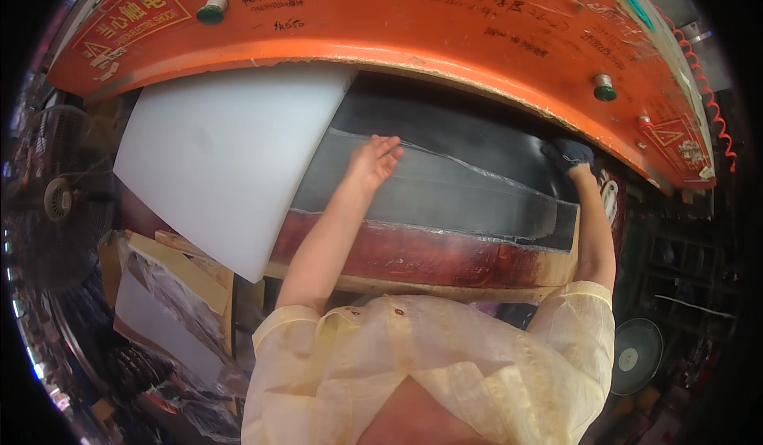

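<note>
A glossy black sheet (pixel 445 115) lies under the orange machine's edge, with a greyish, film-like layer (pixel 429 195) over its nearer part. Along that layer's far edge runs a wrinkled, clear strip. My left hand (pixel 376 163) is bare, just over this edge, its fingers loosely bent and apart, with nothing seen in them. At the black sheet's right end is my right hand (pixel 571 155), covered by a dark blue-grey glove or cloth. Its fingers cannot be made out. Beneath the sheets shows a dark red worktop (pixel 413 253) with a pale wooden front edge.
A large white board (pixel 222 163) lies left of the black sheet. The orange machine panel (pixel 358 28) spans the far side, with green-and-silver knobs (pixel 211 10). A coiled red hose (pixel 703 75) hangs at right. A fan (pixel 60 199) and leaning boards (pixel 171 302) stand at left.
</note>
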Tool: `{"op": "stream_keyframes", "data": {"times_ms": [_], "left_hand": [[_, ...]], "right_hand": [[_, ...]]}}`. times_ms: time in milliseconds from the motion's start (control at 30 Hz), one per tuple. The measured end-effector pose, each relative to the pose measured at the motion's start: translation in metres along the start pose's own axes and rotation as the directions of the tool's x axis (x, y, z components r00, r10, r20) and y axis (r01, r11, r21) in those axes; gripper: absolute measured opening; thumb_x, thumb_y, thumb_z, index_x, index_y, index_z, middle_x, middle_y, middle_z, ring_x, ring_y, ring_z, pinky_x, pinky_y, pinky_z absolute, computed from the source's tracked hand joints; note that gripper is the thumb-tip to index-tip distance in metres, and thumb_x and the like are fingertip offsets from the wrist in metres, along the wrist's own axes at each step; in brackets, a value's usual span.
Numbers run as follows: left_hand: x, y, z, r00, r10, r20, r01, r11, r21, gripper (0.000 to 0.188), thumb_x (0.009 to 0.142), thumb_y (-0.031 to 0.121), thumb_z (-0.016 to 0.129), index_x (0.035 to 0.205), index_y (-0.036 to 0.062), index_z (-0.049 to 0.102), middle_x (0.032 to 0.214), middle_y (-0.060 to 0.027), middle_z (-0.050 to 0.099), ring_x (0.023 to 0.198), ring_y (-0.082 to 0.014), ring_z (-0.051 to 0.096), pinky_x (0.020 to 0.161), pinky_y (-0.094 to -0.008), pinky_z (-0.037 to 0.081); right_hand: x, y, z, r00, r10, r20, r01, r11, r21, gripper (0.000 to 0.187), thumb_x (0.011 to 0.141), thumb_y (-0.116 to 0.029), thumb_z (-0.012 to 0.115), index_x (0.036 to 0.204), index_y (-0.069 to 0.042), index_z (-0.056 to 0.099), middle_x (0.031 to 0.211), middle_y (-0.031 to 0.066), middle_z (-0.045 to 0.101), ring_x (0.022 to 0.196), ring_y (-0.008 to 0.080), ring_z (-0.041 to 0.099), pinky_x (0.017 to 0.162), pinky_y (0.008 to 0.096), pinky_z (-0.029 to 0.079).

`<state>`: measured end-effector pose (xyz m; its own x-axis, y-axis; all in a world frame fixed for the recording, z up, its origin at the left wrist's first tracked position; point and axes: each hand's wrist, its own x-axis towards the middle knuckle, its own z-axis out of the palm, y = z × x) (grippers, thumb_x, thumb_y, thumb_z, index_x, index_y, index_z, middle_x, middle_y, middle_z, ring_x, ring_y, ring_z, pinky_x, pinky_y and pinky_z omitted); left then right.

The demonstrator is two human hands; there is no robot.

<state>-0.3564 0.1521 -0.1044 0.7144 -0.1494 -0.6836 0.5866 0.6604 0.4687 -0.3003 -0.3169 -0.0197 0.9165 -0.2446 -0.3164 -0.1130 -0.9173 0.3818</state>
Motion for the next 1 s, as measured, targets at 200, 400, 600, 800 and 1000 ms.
{"op": "stream_keyframes", "data": {"times_ms": [200, 400, 600, 800, 1000], "left_hand": [[-0.031, 0.001, -0.001, 0.992, 0.110, -0.067, -0.118, 0.982, -0.144, 0.034, 0.099, 0.018, 0.046, 0.127, -0.0009, 0.046, 0.123, -0.0137, 0.060, 0.091, -0.0216, 0.065, 0.067, -0.0277, 0.053], [-0.129, -0.007, -0.054, 0.883, 0.441, 0.158, -0.406, 0.553, 0.728, 0.038, 0.095, 0.028, 0.055, 0.127, 0.0069, 0.055, 0.132, -0.0123, 0.054, 0.113, -0.0203, 0.057, 0.088, -0.0339, 0.046], [-0.094, -0.029, -0.030, 0.579, 0.326, 0.747, -0.490, -0.593, 0.639, 0.056, 0.084, 0.039, 0.065, 0.133, 0.0172, 0.052, 0.143, -0.0122, 0.043, 0.133, -0.0308, 0.037, 0.107, -0.0486, 0.029], [-0.073, -0.040, -0.042, 0.595, 0.181, 0.783, -0.483, -0.699, 0.528, 0.062, 0.083, 0.044, 0.063, 0.138, 0.0195, 0.048, 0.150, -0.0104, 0.034, 0.140, -0.0315, 0.026, 0.112, -0.0515, 0.019], [-0.076, -0.031, -0.041, 0.607, 0.102, 0.788, -0.501, -0.721, 0.479, 0.062, 0.081, 0.043, 0.064, 0.137, 0.0196, 0.050, 0.150, -0.0108, 0.035, 0.140, -0.0321, 0.027, 0.112, -0.0525, 0.018]], "right_hand": [[-0.001, -0.082, -0.026, 0.999, -0.044, -0.032, 0.048, 0.988, 0.146, 0.057, 0.078, -0.057, 0.062, 0.110, -0.009, 0.067, 0.103, 0.0201, 0.066, 0.100, 0.0362, 0.062, 0.089, 0.0425, 0.048], [-0.104, -0.148, 0.005, 0.729, -0.315, -0.608, 0.548, 0.800, 0.244, 0.057, 0.077, -0.046, 0.067, 0.121, -0.010, 0.059, 0.128, 0.0166, 0.054, 0.117, 0.0353, 0.051, 0.096, 0.0485, 0.041], [-0.065, -0.182, 0.002, 0.742, -0.333, -0.581, 0.509, 0.845, 0.166, 0.050, 0.087, -0.046, 0.054, 0.127, -0.017, 0.055, 0.122, 0.0139, 0.058, 0.115, 0.0348, 0.053, 0.096, 0.0493, 0.040], [-0.019, -0.206, -0.030, 0.916, -0.364, -0.168, 0.401, 0.814, 0.421, 0.054, 0.094, -0.053, 0.036, 0.110, -0.010, 0.066, 0.105, 0.0154, 0.067, 0.098, 0.0345, 0.063, 0.085, 0.0428, 0.048], [-0.059, -0.176, 0.007, 0.740, -0.084, -0.668, 0.386, 0.865, 0.319, 0.043, 0.086, -0.043, 0.056, 0.115, -0.012, 0.064, 0.108, 0.0172, 0.065, 0.102, 0.0358, 0.060, 0.089, 0.0433, 0.047]]}}
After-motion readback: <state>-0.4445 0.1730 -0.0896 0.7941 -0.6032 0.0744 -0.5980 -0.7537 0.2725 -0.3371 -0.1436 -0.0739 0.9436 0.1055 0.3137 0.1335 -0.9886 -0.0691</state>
